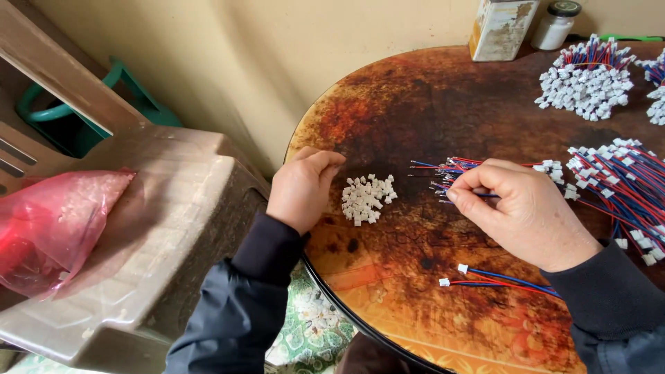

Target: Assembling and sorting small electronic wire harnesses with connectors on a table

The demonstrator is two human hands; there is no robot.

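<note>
Here, the right hand (528, 215), right of centre in the frame, has thumb and forefinger pinched together on a thin blue wire (485, 195) at the edge of a loose bundle of red and blue wires (450, 173) lying on the round brown bench (429, 104). The left hand (303, 188), at the bench's left rim, has its fingers curled together with the tips closed; whether a small piece sits between them cannot be told. Just beside it, toward the middle of the frame, lies a small heap of white plastic plugs (367, 197), apart from both hands.

Judging by this, the step in hand looks like picking one wire out of the bundle while the other hand is at the plugs; the next move would call for bringing wire end and plug together squarely, a fine alignment, since both are small.

Below the right hand lie two finished leads (499, 278) with white ends. At the right edge spreads a large fan of wired plugs (623, 180), and at the upper right a round bunch (587, 79) stands on end. A worn tin (500, 28) and a white jar (556, 26) stand at the top by the wall. A pink plastic bag (55, 225) rests on a grey chair (173, 228) at the left. Nothing blocks the space between the hands, though tangled wires could snag.
</note>
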